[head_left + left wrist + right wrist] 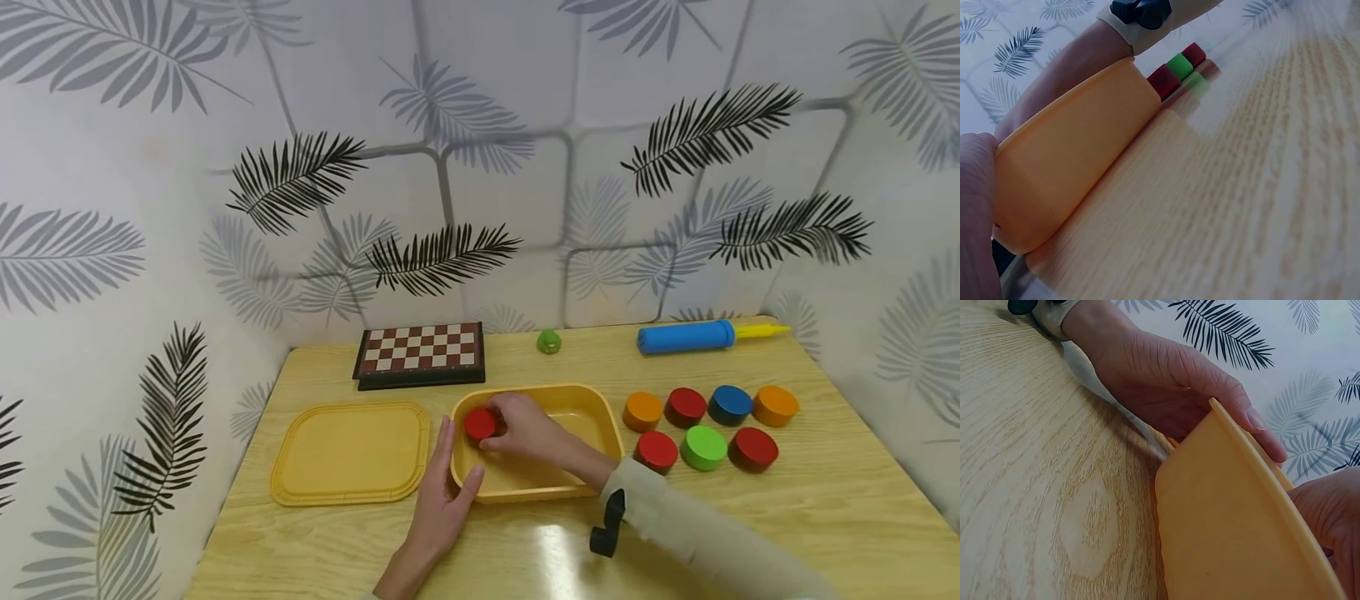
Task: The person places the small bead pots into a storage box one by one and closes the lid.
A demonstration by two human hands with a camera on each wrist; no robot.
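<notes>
Your left hand (437,512) rests along the yellow bin's (525,495) left end, fingers straight, thumb apart. Just inside, your right hand (531,429) pinches the round red disc (478,424), which lies left of its fingers; whether it touches the bin's floor is hidden. The worktop (292,550) holds a yellow tray (352,454) left, more discs (703,447) right.

Checkered board (420,348), small green object (549,342), blue-yellow pump (686,337) near patterned wall (525,200).

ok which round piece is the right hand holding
The red piece at the left end of the yellow tub, pinched by the right hand; the other seven pieces sit on the table, right of it.
</notes>
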